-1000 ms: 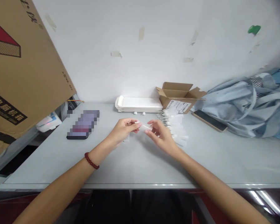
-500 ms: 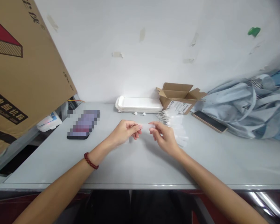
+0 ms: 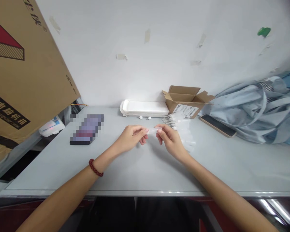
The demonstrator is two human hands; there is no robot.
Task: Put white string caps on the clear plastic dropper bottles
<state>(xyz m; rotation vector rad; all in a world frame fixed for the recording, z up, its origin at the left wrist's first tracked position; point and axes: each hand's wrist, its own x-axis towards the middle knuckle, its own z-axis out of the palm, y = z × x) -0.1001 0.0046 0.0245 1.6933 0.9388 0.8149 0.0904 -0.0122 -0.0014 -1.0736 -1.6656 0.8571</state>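
Between my two hands, above the middle of the table (image 3: pixel 125 175), is a small translucent plastic piece that looks like a tube. My left hand (image 3: pixel 134 137) pinches its left end with thumb and forefinger. At its right end my right hand (image 3: pixel 168 138) is also closed in a pinch. The fingers hide both ends. Just beyond my right hand lies a pile of translucent pieces (image 3: pixel 188 141) with white parts and thin metallic-looking ends. Two small white pieces (image 3: pixel 140 117) rest behind my hands, in front of a stack of flat white packs (image 3: pixel 145 108).
An open cardboard box (image 3: pixel 195 108) stands at the back, against the wall. To the right are a phone (image 3: pixel 217 125) and a light blue cloth bag (image 3: pixel 251 109). A phone with a blurred screen (image 3: pixel 88 129) lies left, near a large carton (image 3: pixel 33 80).
My right thumb and fingers have closed on the right end of the translucent piece. My left hand has hardly moved and keeps its pinch.
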